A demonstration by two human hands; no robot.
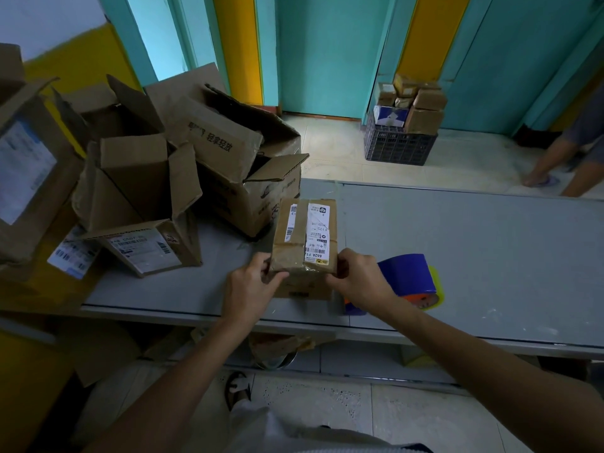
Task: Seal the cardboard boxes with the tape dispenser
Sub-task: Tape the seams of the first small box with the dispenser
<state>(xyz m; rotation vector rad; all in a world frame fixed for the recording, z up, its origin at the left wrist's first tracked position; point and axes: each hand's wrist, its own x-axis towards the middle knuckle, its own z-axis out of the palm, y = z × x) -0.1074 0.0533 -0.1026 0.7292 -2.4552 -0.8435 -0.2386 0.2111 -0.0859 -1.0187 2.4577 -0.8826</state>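
At centre frame on the grey table we've got both hands clamped on the small box, left hand and right hand gripping its near corners, long axis running away, tape dispenser just right of our right hand.

My left hand: forearm bare, reaching forward and slightly to the right; fingers curled, thumb on top, closed on the near left corner of the small box. My right hand: forearm bare, coming in from the lower right, wrist straight; fingers wrapped on the near right corner of the same box, knuckles up. Both hands level with each other, apart, the box between them.
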